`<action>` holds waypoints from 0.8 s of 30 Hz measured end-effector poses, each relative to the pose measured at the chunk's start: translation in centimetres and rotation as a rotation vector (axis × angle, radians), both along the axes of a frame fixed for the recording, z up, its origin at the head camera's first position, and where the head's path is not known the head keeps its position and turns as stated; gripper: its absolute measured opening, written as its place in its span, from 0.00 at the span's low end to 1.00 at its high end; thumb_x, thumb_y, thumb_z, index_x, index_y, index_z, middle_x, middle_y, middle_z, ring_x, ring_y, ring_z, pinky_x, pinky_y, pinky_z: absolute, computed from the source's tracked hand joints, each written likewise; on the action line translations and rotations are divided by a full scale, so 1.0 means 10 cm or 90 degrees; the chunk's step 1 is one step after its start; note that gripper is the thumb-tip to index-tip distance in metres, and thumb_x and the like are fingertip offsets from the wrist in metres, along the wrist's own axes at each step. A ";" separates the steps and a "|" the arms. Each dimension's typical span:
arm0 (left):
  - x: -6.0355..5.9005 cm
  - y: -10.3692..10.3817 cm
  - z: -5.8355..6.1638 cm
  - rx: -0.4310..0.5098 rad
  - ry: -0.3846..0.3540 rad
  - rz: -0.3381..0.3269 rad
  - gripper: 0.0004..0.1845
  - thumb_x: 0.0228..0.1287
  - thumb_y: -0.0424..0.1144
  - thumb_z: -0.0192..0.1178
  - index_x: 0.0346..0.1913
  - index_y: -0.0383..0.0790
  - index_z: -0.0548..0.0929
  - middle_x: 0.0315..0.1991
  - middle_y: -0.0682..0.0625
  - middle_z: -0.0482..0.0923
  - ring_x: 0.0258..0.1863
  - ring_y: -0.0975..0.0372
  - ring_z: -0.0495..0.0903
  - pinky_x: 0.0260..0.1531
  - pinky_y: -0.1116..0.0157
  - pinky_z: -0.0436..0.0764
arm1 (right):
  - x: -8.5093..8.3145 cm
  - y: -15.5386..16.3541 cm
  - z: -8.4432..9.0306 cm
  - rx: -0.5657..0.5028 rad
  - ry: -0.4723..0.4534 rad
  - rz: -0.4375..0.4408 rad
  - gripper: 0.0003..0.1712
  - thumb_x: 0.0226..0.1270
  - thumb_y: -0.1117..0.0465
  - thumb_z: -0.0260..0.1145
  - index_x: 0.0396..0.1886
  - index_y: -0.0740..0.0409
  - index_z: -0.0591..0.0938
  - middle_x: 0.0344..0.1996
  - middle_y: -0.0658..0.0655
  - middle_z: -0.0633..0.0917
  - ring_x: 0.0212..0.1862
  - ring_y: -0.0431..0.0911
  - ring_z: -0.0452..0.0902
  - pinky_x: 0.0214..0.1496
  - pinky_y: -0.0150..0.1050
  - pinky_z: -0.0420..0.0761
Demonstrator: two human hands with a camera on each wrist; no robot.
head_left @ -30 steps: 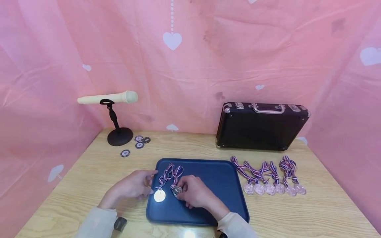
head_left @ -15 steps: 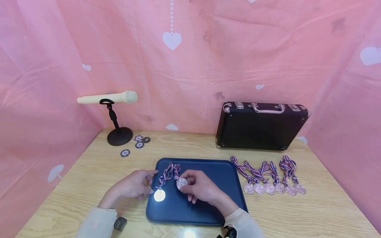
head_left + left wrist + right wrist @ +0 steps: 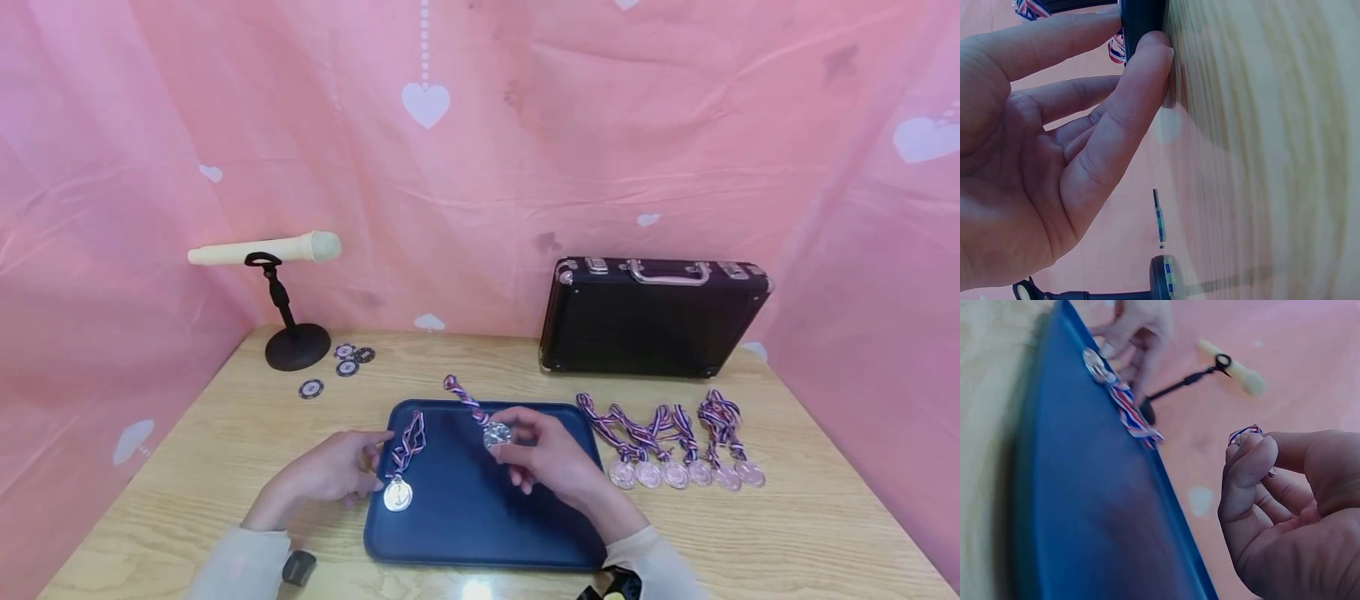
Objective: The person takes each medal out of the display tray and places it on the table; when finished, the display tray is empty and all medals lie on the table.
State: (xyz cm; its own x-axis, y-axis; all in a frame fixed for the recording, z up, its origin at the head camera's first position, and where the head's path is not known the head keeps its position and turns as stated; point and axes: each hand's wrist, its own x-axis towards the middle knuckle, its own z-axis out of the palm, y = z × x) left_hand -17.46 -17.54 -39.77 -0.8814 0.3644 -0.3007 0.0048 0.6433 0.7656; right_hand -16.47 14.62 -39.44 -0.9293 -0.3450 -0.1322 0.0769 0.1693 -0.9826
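A blue tray point(image 3: 457, 550) lies on the wooden table. My left hand point(image 3: 337, 471) touches its left edge with fingertips spread along the rim, as the left wrist view shows up close. My right hand point(image 3: 543, 450) holds a medal point(image 3: 497, 435) between thumb and fingers, above the tray; the medal's striped ribbon point(image 3: 467, 398) trails up and left. In the right wrist view the thumb and fingers mostly cover this held medal. A second medal point(image 3: 397, 494) lies at the tray's left side, near my left thumb, with its ribbon point(image 3: 1129, 415) stretched along the rim.
Several medals point(image 3: 675, 475) with striped ribbons lie in a row right of the tray. A black briefcase point(image 3: 652, 325) stands behind them. A white microphone point(image 3: 270, 248) on a black stand point(image 3: 297, 347) is at the back left, beside several poker chips point(image 3: 347, 367).
The right hand has lifted its medal and moved it right and away from the other one, and the ribbon has come along. The left hand stays at the tray's edge.
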 end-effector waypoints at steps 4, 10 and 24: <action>0.00 -0.01 0.00 0.006 0.003 -0.004 0.42 0.59 0.20 0.68 0.78 0.32 0.69 0.43 0.45 0.76 0.26 0.57 0.82 0.22 0.61 0.86 | 0.00 0.31 0.07 -0.024 0.000 -0.036 0.28 0.71 0.68 0.69 0.68 0.69 0.73 0.28 0.53 0.81 0.22 0.40 0.75 0.21 0.31 0.77; -0.01 -0.03 -0.03 0.002 0.006 -0.012 0.42 0.60 0.21 0.69 0.78 0.31 0.68 0.42 0.45 0.76 0.25 0.58 0.82 0.22 0.60 0.86 | 0.04 0.93 0.16 -0.004 0.018 -0.108 0.27 0.75 0.66 0.67 0.69 0.65 0.72 0.30 0.50 0.84 0.23 0.40 0.76 0.22 0.30 0.76; -0.01 -0.03 -0.06 0.008 -0.002 -0.015 0.42 0.60 0.23 0.70 0.78 0.31 0.67 0.41 0.46 0.75 0.24 0.57 0.81 0.21 0.62 0.84 | 0.30 2.58 -0.01 0.167 0.065 -0.311 0.27 0.77 0.66 0.65 0.44 0.18 0.79 0.22 0.42 0.81 0.23 0.36 0.75 0.21 0.30 0.77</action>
State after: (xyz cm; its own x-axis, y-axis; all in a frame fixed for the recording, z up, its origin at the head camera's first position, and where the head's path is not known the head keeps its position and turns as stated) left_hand -17.56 -17.88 -40.39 -0.8714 0.3885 -0.2994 0.0171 0.6340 0.7731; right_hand -13.43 40.45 -39.51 -0.9853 0.1613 -0.0558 0.1138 0.3771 -0.9191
